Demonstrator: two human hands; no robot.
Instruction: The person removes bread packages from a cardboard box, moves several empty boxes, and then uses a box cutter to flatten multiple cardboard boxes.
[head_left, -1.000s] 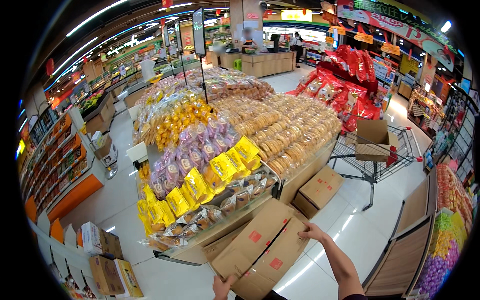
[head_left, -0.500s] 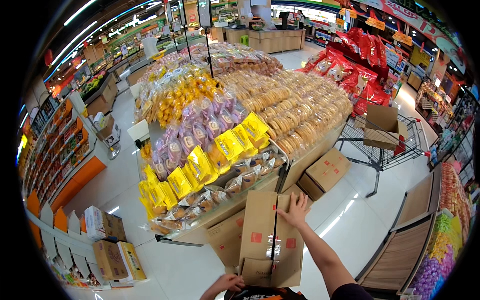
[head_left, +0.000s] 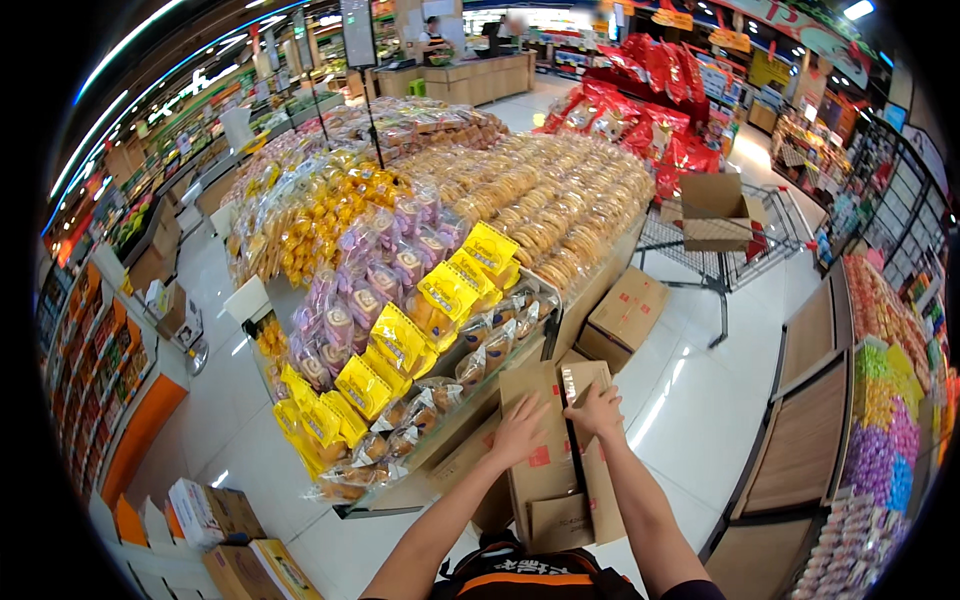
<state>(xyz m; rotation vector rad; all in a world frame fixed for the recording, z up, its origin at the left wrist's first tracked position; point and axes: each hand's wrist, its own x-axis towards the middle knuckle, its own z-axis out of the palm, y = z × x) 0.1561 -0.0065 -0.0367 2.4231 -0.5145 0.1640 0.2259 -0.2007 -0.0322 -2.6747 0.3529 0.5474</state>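
Observation:
Directly before me stands a brown cardboard box (head_left: 545, 482) with a dark gap running lengthwise between its two top flaps and a small folded flap at the near end. My left hand (head_left: 520, 430) lies on the left flap with its fingers outstretched. Across the gap, my right hand (head_left: 598, 410) rests on the far part of the right flap, its fingers spread and the thumb toward the gap. Neither hand holds anything. Red patches mark the cardboard.
A display (head_left: 400, 505) piled with yellow packets (head_left: 400, 335), purple-wrapped cakes (head_left: 350, 300) and bagged round biscuits (head_left: 580, 200) rises ahead. Another carton (head_left: 625, 310) sits on the floor beyond. A shopping cart (head_left: 720, 250) carries an opened box. Wooden-fronted shelves (head_left: 795, 430) line the right.
My left hand has come up from the box's near left corner onto its left flap. My right hand stays on the right flap. The flaps have tilted and the dark gap looks wider.

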